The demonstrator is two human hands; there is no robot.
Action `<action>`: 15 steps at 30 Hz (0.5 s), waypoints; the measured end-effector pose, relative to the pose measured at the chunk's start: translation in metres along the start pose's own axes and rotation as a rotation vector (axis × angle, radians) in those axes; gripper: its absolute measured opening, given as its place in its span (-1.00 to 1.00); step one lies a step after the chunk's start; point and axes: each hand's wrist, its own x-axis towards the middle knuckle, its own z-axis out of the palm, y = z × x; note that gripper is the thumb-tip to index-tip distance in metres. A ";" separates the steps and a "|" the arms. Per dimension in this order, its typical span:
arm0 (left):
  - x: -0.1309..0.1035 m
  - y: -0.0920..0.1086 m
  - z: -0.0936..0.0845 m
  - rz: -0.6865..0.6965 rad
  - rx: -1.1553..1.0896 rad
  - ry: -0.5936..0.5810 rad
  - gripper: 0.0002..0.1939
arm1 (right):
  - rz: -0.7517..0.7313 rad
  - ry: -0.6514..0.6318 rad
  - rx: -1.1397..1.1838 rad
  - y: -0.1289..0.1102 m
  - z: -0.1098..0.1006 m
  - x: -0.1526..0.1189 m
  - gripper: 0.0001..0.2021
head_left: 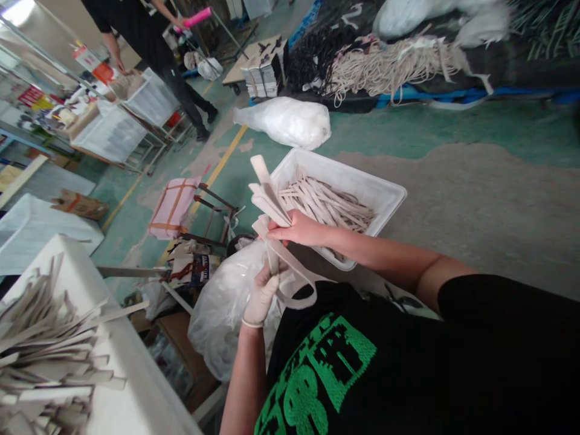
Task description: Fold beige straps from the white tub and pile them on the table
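Note:
My right hand (301,228), bare, is closed around several flat pale strips (268,202) whose broad ends fan out beyond the fingers. My left hand (263,291), in a thin whitish glove, grips a pale strap (294,266) that bends in a loop in front of my black shirt. The two hands are close together, with the strap running between them. Behind my right hand is a white plastic tub (380,190) holding a heap of similar narrow strips (328,202). Next to my left hand bulges a clear plastic bag (222,308).
A white bin (131,374) full of pale flat strips stands at the lower left. Beyond are a stool with a pink cushion (174,208), a stuffed white bag (294,121) on the floor and bundled cords (389,66) on a pallet. Another person (154,48) stands near crates.

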 end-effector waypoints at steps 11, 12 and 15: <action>0.007 0.023 0.028 0.087 0.080 0.074 -0.63 | -0.194 -0.034 -0.324 -0.045 -0.006 -0.015 -0.82; 0.006 0.021 0.030 0.098 0.100 0.055 -0.64 | -0.192 -0.005 -0.326 -0.045 -0.009 -0.014 -0.83; 0.009 0.008 0.035 0.136 0.172 0.002 -0.64 | -0.195 0.055 -0.364 -0.047 -0.019 -0.015 -0.84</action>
